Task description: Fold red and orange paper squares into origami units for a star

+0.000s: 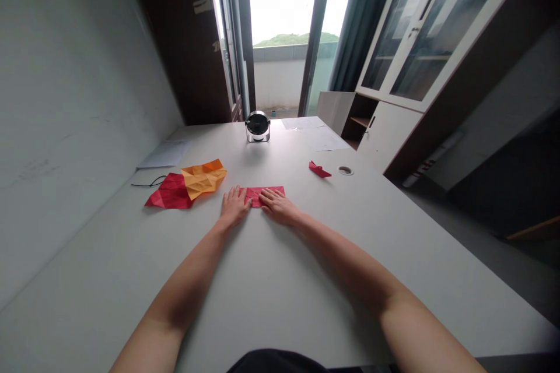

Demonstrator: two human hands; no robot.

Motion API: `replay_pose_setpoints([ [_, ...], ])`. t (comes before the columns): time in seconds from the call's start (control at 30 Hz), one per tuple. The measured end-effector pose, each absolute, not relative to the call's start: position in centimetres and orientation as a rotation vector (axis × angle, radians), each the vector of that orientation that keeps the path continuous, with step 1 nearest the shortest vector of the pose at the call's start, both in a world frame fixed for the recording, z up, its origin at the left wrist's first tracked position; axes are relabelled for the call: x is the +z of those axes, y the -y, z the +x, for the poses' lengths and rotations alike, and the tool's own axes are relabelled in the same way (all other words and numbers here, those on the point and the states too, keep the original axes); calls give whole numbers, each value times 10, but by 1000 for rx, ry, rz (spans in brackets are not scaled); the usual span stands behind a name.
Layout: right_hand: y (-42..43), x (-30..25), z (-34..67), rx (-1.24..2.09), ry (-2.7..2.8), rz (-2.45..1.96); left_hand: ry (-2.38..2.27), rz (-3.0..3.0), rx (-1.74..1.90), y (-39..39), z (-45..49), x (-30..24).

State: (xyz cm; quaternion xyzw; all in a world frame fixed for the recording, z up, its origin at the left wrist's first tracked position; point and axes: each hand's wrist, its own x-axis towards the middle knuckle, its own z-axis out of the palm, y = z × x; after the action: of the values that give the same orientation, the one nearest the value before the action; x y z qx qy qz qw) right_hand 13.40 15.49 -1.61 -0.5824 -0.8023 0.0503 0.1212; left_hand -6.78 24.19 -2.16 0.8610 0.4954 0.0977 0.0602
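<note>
A red sheet of paper (255, 200), folded into a flat oblong, lies on the white table (262, 280) in front of me. On its left end rests my left hand (235, 205), fingers stretched out flat. My right hand (278, 205) lies flat across the right part of the paper, its fingers extended too. Both palms face down, and they partly cover the paper. Just left of my left hand are a creased orange sheet (203, 179) and a creased red sheet (171, 192) that touches it.
A small red folded paper piece (319, 169) sits to the right, beside a round cable hole (345, 171). Farther back stands a round black device (258, 125) on a metal stand. White papers (324, 139) lie at the back right, more papers (164, 154) by the left wall.
</note>
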Motion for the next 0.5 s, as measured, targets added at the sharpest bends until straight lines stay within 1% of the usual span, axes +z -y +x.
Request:
replay_pose_setpoints([
  [0.13, -157, -19, 141, 165, 2335, -1716, -1583, 2559, 439, -242, -71, -15],
  [0.5, -159, -17, 143, 199, 2302, -1729, -1257, 2550, 694, -236, -70, -1],
])
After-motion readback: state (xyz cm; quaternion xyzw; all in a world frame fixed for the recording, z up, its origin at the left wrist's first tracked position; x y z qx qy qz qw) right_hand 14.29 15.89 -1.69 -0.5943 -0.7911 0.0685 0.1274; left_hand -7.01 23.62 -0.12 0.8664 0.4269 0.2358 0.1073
